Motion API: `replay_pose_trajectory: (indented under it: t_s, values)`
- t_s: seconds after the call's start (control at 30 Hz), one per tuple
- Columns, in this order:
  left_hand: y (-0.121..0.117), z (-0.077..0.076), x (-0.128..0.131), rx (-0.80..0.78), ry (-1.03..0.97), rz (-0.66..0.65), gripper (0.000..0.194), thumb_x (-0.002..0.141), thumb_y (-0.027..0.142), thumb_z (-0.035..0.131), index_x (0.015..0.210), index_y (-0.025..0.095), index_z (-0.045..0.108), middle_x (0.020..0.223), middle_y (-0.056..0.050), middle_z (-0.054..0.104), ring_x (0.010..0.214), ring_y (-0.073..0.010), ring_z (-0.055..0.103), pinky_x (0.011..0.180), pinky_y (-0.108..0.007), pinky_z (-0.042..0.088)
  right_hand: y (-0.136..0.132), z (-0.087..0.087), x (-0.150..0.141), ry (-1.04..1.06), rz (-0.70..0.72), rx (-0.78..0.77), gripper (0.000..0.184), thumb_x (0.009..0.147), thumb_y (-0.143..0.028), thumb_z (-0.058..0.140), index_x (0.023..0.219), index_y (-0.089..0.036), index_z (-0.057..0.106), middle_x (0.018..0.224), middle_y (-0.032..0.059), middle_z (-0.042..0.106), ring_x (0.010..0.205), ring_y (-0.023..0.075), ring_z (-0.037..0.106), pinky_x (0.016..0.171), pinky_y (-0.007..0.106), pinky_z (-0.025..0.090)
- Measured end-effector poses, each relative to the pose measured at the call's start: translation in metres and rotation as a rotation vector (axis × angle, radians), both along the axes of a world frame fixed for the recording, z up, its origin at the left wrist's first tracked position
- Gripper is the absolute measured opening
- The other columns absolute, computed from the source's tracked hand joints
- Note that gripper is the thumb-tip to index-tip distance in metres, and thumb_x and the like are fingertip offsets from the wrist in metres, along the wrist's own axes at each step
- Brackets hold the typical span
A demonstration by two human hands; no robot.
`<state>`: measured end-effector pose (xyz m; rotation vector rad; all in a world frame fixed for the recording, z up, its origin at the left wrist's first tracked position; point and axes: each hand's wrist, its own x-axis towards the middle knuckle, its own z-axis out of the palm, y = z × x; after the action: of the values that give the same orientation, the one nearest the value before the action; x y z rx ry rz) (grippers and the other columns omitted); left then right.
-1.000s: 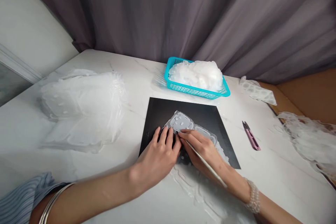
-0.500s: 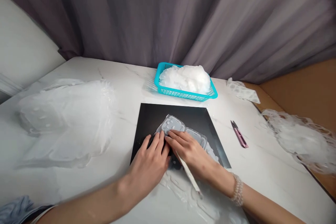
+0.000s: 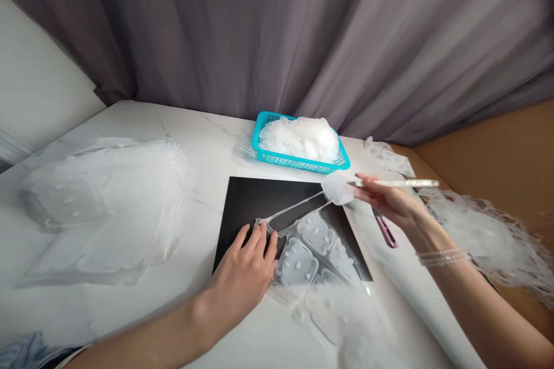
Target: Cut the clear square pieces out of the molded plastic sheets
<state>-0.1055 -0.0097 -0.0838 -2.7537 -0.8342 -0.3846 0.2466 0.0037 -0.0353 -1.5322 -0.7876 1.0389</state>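
Observation:
My left hand (image 3: 246, 268) lies flat at the near edge of a black board (image 3: 259, 207), its fingertips on a thin strip of transparent plastic film (image 3: 294, 210). That strip runs up and right to my right hand (image 3: 389, 199), raised above the board's right corner. Its fingertips pinch the strip's crumpled end, and a slim white pointed tool (image 3: 402, 183) is held in the same fingers. Below the strip, a translucent moulded plastic sheet (image 3: 309, 251) with rounded raised shapes and small bumps lies on the board, spilling over its near edge.
Pink thread snips (image 3: 385, 229) lie just below my right hand. A turquoise basket (image 3: 298, 164) heaped with white plastic scraps stands behind the board. Loose film piles lie left (image 3: 99, 207) and right (image 3: 489, 236). A perforated scrap (image 3: 387, 158) and cardboard (image 3: 485, 167) lie beyond.
My right hand has risen off the sheet and moved up and right, drawing the film strip with it. The moulded shapes it covered now show. My left hand stays nearly in place.

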Motion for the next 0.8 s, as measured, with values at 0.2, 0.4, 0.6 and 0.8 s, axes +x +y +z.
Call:
replay_pose_trajectory:
  t_s: [0.2, 0.4, 0.6, 0.8]
  values:
    - [0.012, 0.021, 0.002, -0.259, -0.148, -0.027, 0.035, 0.095, 0.018, 0.042, 0.116, 0.011, 0.068, 0.119, -0.018, 0.067, 0.116, -0.0329, 0.058, 0.095, -0.050, 0.047, -0.020, 0.001, -0.021, 0.074, 0.094, 0.021, 0.020, 0.084, -0.027, 0.071, 0.103, -0.020, 0.070, 0.099, 0.0083, 0.075, 0.100, 0.0251, 0.074, 0.095, 0.042, 0.060]
    - [0.038, 0.059, 0.021, -1.643, -0.768, 0.118, 0.057, 0.098, 0.050, 0.027, 0.113, 0.012, 0.067, 0.103, -0.015, 0.071, 0.094, -0.0242, 0.068, 0.083, -0.041, 0.055, -0.036, 0.050, -0.098, -0.097, 0.321, 0.168, 0.027, 0.088, -0.043, 0.067, 0.103, -0.021, 0.073, 0.107, 0.0095, 0.075, 0.098, 0.0258, 0.073, 0.090, 0.042, 0.061]
    - [0.041, 0.061, 0.036, -2.028, -0.964, 0.124, 0.037, 0.085, 0.046, 0.063, 0.097, 0.012, 0.071, 0.093, -0.010, 0.074, 0.086, -0.0204, 0.070, 0.080, -0.033, 0.054, -0.035, 0.071, -0.113, -0.519, 0.621, 0.177, 0.035, 0.099, -0.046, 0.046, 0.103, -0.022, 0.072, 0.099, 0.0081, 0.076, 0.093, 0.0231, 0.073, 0.082, 0.035, 0.060]
    - [0.037, 0.049, 0.040, -1.579, -0.815, 0.196, 0.025, 0.080, 0.040, 0.067, 0.080, 0.016, 0.073, 0.077, -0.005, 0.072, 0.075, -0.0200, 0.067, 0.063, -0.027, 0.049, -0.002, 0.046, -0.113, -0.780, 0.592, 0.121, 0.043, 0.098, -0.046, 0.047, 0.077, -0.018, 0.071, 0.072, 0.0040, 0.070, 0.066, 0.0170, 0.064, 0.057, 0.027, 0.048]
